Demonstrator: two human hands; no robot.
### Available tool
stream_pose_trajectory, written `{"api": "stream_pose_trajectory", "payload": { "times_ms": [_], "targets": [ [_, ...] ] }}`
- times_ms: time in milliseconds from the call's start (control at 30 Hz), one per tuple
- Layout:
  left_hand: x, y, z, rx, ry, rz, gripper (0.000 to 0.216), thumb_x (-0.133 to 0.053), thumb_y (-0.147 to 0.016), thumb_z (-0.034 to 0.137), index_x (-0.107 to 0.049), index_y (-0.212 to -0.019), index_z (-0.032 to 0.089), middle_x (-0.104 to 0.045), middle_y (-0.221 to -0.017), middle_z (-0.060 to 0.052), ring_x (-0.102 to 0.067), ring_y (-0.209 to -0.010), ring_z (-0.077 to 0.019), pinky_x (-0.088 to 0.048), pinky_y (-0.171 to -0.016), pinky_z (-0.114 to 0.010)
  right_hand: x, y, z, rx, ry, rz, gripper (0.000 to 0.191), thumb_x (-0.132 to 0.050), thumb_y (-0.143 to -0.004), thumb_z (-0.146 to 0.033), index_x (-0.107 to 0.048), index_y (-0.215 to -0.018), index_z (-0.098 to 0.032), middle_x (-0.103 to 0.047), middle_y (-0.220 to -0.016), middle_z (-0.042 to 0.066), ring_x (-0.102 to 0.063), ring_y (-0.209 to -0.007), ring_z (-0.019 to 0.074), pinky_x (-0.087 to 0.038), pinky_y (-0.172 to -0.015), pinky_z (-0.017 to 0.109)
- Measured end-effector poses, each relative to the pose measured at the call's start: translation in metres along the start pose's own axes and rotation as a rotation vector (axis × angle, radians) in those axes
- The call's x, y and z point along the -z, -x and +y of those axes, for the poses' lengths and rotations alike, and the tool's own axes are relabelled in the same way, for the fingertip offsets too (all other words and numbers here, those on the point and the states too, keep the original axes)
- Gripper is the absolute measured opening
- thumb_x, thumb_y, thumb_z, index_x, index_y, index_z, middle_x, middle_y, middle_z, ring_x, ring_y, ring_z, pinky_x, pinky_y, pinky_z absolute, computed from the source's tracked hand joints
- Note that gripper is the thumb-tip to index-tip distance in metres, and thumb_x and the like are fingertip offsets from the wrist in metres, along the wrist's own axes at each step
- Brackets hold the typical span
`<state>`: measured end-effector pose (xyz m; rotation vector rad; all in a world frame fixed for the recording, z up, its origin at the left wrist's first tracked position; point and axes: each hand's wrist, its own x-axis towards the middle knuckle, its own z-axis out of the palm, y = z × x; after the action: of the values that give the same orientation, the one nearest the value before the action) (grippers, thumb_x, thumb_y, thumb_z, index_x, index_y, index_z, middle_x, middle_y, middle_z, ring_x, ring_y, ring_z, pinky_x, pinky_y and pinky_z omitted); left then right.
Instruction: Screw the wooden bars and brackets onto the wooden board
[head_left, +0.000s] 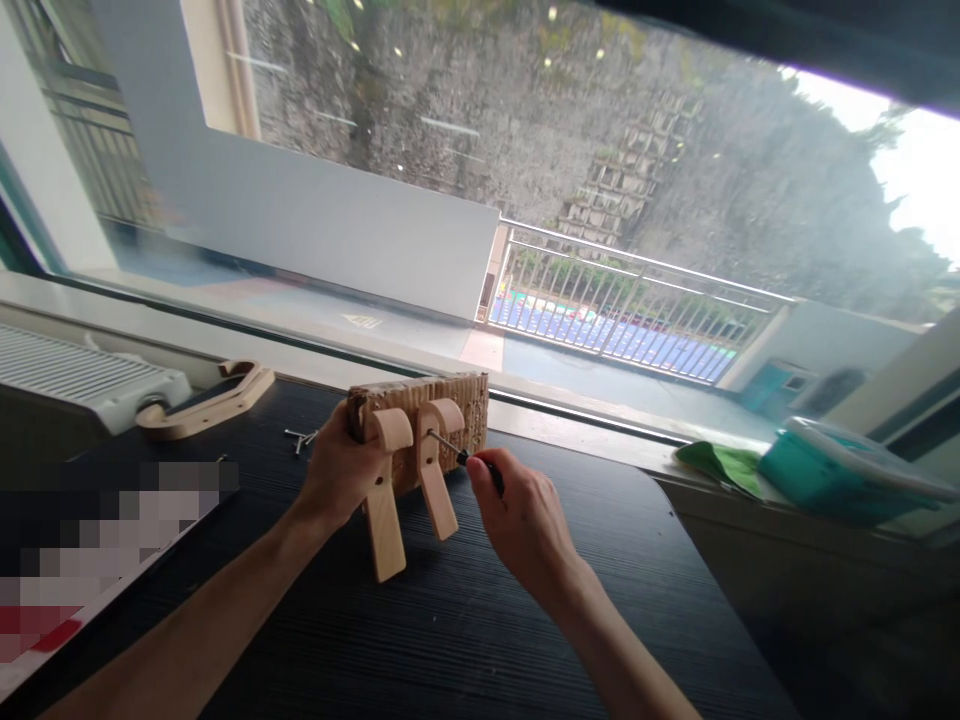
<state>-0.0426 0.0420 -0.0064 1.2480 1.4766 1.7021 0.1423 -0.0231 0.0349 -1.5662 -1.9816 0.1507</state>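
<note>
A wooden model with a layered block body and two light wooden legs stands on the dark table. My left hand is closed round its left end and front leg, holding it upright. In my right hand is a small screwdriver, pinched by its black handle. Its thin metal shaft points left and its tip touches the top of the second leg.
A curved wooden piece lies at the table's back left beside a white radiator. A few small metal screws lie behind my left hand. A teal box and a green cloth rest on the window ledge at right.
</note>
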Motion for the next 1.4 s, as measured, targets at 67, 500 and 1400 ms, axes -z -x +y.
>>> {"api": "stream_pose_trajectory", "payload": {
  "times_ms": [67,500,1400],
  "targets": [
    [-0.001,0.000,0.001,0.011,-0.009,0.007,0.035,-0.072,-0.053,0.029,-0.059,-0.084,0.019,-0.061,-0.073,0.004,-0.056,-0.065,-0.0138,-0.044,-0.058,-0.023,0.001,0.001,-0.002,0.026,0.039,-0.006,0.021,-0.047,-0.087,-0.030,-0.058,-0.102,-0.021,-0.068,-0.073,0.000,-0.060,-0.061,0.0150,-0.034,-0.055,0.025],
    [0.003,-0.001,0.004,-0.035,-0.049,-0.018,0.032,-0.070,-0.052,0.027,-0.058,-0.080,0.019,-0.060,-0.070,0.004,-0.053,-0.062,-0.0133,-0.043,-0.056,-0.023,-0.002,0.000,0.002,0.154,-0.011,0.085,0.021,-0.045,-0.090,-0.027,-0.061,-0.099,-0.018,-0.069,-0.082,0.004,-0.060,-0.068,0.0144,-0.038,-0.061,0.024],
    [0.001,0.004,0.008,-0.049,-0.051,0.001,0.028,-0.068,-0.051,0.023,-0.059,-0.077,0.020,-0.059,-0.067,0.005,-0.052,-0.062,-0.0129,-0.042,-0.057,-0.022,-0.001,0.001,0.001,0.022,-0.073,0.072,0.028,-0.039,-0.092,-0.032,-0.064,-0.090,-0.020,-0.068,-0.071,0.001,-0.059,-0.062,0.0128,-0.037,-0.056,0.023]
  ]
}}
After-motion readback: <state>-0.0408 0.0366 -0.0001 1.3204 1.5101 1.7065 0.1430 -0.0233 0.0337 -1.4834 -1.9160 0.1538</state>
